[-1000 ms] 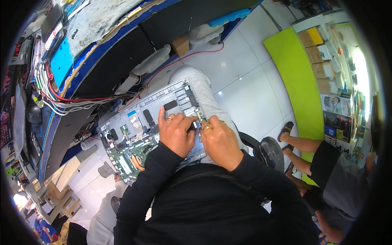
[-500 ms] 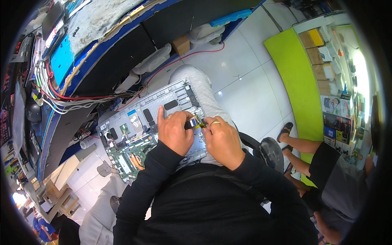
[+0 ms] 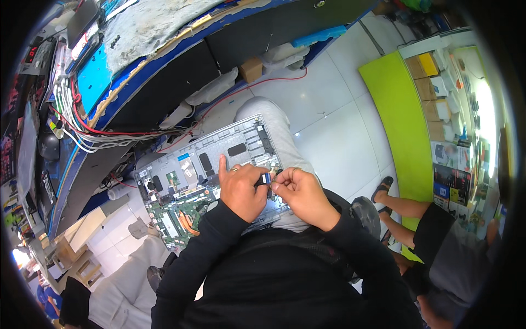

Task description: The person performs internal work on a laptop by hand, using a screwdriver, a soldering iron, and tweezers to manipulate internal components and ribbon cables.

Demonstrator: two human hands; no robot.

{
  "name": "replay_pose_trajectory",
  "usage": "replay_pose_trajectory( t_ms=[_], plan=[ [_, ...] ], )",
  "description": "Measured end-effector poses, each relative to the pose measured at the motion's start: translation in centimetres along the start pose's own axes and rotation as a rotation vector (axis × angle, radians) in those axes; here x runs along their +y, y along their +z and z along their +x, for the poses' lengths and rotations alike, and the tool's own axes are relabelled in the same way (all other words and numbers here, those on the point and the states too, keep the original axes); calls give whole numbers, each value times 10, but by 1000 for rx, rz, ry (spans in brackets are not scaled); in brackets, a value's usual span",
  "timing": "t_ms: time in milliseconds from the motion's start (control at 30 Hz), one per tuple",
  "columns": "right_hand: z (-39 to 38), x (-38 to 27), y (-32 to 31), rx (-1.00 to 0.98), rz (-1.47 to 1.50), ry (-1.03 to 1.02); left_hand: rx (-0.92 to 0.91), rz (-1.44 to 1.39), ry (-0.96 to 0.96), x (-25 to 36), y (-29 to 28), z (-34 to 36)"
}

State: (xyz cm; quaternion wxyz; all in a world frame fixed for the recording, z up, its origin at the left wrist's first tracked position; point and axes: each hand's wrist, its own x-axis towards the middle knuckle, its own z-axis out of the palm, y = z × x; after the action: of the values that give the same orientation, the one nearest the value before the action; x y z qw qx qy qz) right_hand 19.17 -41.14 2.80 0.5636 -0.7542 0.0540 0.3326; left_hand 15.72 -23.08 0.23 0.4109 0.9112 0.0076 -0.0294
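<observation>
An opened laptop base (image 3: 219, 143) lies tilted across my lap, its inside facing up. At its near left the green circuit board (image 3: 172, 222) and a copper heat pipe (image 3: 188, 223) show. My left hand (image 3: 241, 192) rests over the right half of the base, index finger stretched out, while thumb and other fingers pinch a short flat ribbon cable (image 3: 267, 179) with a blue end. Just right of that cable, my right hand (image 3: 307, 197) is closed in a pinch; what its fingertips hold is too small to make out. My hands hide the parts beneath them.
At the left stands a cluttered workbench (image 3: 159, 41) with bundled cables (image 3: 82, 137) hanging off its edge. A red cable (image 3: 235, 90) runs along the floor. Another person's legs (image 3: 405, 211) are at the right, near a lime-green panel (image 3: 402, 120) and shelves of boxes.
The laptop base and both hands sit slightly lower and further right in the picture. My right fingertips have shifted their pinch, and the yellow bit seen between the hands no longer shows.
</observation>
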Motion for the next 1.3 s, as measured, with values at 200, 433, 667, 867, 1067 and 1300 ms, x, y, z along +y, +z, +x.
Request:
replay_pose_trajectory(
  t_ms=[200, 433, 667, 867, 1067, 1300],
  plan=[
    [12, -7, -18, -61, -294, -182, -7, -22, -47, 0, 1, 1],
    [79, -28, -43, -139, -837, -819, -30, 66, -48, 5, -2, 1],
    [92, -25, -41, -240, -818, -851, -26, 115, -53, 2, -10, 4],
    [87, -18, -45, -265, -781, -820, -71, 132, -65, 1, -8, 5],
    [88, -21, -38, -220, -761, -845, -77, 147, -72, 1, -10, 5],
    [89, -11, -42, -271, -625, -774, -99, 137, -68, 3, -9, 6]
  ],
)
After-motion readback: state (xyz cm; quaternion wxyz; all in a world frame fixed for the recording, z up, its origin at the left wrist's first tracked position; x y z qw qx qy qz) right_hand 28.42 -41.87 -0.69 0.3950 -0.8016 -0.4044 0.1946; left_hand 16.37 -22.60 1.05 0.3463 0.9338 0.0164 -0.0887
